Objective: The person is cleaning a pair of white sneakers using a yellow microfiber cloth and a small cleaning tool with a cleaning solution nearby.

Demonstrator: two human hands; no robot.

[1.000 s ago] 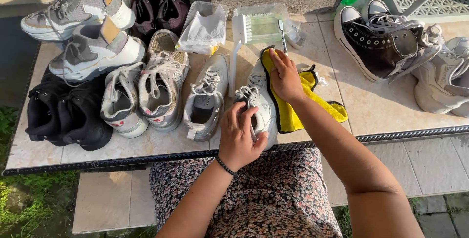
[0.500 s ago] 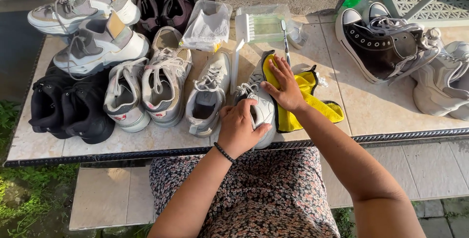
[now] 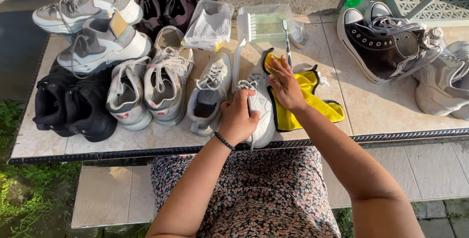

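Observation:
My left hand (image 3: 239, 117) grips the heel end of a white sneaker (image 3: 259, 102) that lies on the tiled table (image 3: 371, 106) near its front edge. My right hand (image 3: 285, 85) presses a yellow cloth (image 3: 299, 102) flat against the sneaker's right side, fingers spread. Its twin white sneaker (image 3: 209, 96) stands just to the left. A toothbrush (image 3: 287, 40) rests with its head on the rim of a clear plastic tub (image 3: 267, 23) behind the cloth.
Several more shoes fill the left half: black ones (image 3: 73, 103), grey and white sneakers (image 3: 149, 89), high tops (image 3: 93, 23), dark sandals (image 3: 163, 3). A clear container with white cloth (image 3: 210, 23) stands at the back. Black high-tops (image 3: 386, 40) and a pale shoe (image 3: 444, 84) sit right.
My right hand has slid down from the cloth's far end to press it against the sneaker's side. My left hand keeps its hold on the sneaker.

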